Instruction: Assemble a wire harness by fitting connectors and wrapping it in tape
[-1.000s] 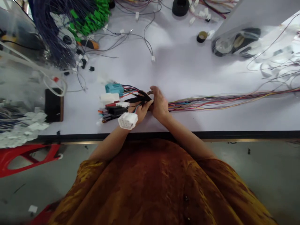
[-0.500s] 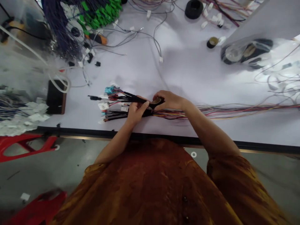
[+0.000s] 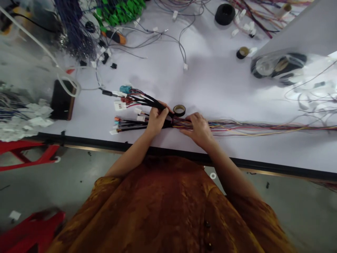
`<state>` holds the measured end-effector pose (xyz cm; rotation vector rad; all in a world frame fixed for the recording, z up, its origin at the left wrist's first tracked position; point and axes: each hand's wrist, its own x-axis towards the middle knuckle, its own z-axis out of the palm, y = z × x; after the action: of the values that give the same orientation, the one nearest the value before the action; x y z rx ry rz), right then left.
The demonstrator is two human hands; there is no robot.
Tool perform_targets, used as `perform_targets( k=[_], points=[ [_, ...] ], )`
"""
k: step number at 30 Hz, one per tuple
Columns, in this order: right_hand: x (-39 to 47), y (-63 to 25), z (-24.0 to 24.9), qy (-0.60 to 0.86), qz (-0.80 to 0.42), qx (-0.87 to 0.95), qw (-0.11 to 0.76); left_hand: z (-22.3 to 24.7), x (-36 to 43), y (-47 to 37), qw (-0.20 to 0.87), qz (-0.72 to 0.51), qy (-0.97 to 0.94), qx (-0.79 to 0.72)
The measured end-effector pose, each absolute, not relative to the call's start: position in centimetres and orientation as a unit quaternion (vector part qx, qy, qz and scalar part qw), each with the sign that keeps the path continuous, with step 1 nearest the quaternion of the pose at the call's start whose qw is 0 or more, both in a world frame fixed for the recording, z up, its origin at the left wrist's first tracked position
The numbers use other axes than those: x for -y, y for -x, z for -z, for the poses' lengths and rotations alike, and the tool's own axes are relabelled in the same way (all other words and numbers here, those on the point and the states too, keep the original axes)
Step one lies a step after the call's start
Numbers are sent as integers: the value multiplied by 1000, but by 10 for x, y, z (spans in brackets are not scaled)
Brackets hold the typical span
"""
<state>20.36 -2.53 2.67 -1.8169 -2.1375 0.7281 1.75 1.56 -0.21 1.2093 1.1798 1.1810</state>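
Since the earlier frame, the black tape roll (image 3: 179,115) had left the right hand (image 3: 200,129) and stood just beside the junction, at its one o'clock. Clock directions were taken from that junction.

Across the white tabletop (image 3: 213,88) lay the wire harness (image 3: 168,123), its loose wires (image 3: 237,128) running to three o'clock and its taped branches fanning between nine and ten, some ending in connectors such as the teal connector (image 3: 125,89). The left hand (image 3: 156,123) was clamped on the branches near the junction, thumb against fingers. The right hand rested over the loose wires, thumb and fingertips apart. The two hands were near each other but not touching.

Gathering and steadying the harness where taping met loose wire seemed the step in hand; as a judgement, the next move called for an unslackened left grip and loose wires kept together.

At ten o'clock lay a clear plastic bag (image 3: 23,70), its contents perhaps small parts, though blur made that uncertain. At two o'clock, a second clear bag (image 3: 313,75) held rolls (image 3: 264,66). Smaller was the dark-screened phone (image 3: 63,100), around nine o'clock.
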Motion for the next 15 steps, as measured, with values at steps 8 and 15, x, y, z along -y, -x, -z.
perform_targets(
  k=[8, 15],
  points=[
    [15, -163, -34, 562, -146, 814, 2, -7, -13, 8, 521, -451, -483, -541],
    [6, -168, -48, 567, -208, 797, -28, -32, 49, 35, 739, -290, -380, -474]
  ],
)
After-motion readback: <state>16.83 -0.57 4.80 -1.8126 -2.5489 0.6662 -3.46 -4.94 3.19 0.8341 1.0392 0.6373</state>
